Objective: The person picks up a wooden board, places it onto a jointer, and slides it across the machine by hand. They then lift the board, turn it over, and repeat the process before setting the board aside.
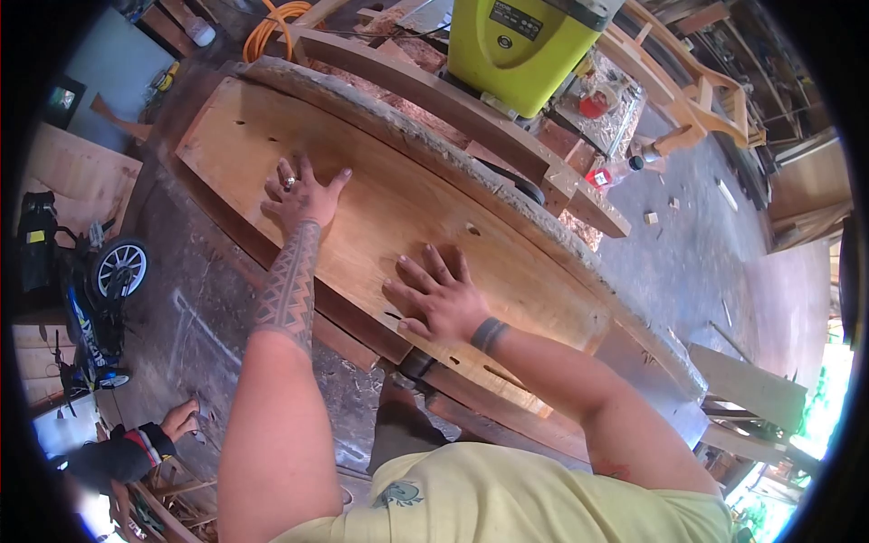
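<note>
The left hand (306, 195) is spread flat on the pale board (385, 213), a ring on one finger, clasping nothing. The right hand (444, 303) also lies open, palm down, on the same board, nearer its slotted end. Neither hand is wrapped round an edge.

The board lies slantwise in front of the person, under both palms, alongside a long rough edge (434, 140). It has dark holes and narrow slots (500, 373). With only flat palms on it, an uneven push could make it slide or twist, and how it is supported underneath cannot be told. Skin dragged across the holes or the rough edge could pick up a splinter.

Beyond the rough edge is a curved timber (425, 89), with wood shavings (348, 68) around it and a green machine (516, 54) just behind. Should the board be shoved that way, it could knock the timber into the machine. A bottle (617, 172) leans near the timber's end and might topple if bumped.

Farther out are an orange cord (262, 36), a small motorbike (86, 330) and another person's hand (181, 419), well apart from the board.
</note>
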`<state>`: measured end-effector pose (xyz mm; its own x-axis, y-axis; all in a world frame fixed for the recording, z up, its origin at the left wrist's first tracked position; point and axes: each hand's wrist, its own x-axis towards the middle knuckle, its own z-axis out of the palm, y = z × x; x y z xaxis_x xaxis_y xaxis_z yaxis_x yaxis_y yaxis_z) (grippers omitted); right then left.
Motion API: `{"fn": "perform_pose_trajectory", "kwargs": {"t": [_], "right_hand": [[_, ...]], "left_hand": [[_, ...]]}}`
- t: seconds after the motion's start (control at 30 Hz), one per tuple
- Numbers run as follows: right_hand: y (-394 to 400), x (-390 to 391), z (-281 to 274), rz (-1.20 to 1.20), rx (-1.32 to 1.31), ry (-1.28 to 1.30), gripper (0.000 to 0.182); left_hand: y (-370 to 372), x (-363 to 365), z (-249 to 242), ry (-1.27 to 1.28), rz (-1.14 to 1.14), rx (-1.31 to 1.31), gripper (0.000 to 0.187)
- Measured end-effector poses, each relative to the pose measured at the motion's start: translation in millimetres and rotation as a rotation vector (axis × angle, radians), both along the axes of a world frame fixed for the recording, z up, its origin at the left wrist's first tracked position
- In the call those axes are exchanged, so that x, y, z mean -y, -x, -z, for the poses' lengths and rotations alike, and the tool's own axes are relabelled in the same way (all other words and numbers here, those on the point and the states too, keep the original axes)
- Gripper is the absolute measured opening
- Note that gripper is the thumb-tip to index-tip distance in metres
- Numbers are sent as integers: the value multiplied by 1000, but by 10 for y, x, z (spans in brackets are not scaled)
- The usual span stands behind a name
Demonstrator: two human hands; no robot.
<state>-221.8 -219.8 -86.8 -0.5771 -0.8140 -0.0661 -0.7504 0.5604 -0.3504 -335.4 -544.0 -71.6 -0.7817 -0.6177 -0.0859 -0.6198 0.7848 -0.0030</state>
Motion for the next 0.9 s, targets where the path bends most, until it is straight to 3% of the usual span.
{"fn": "perform_pose_trajectory", "kwargs": {"t": [0.9], "right_hand": [[314,703,-134,-23,-6,-110,82]], "left_hand": [[228,654,-37,-74,-10,-50,121]]}}
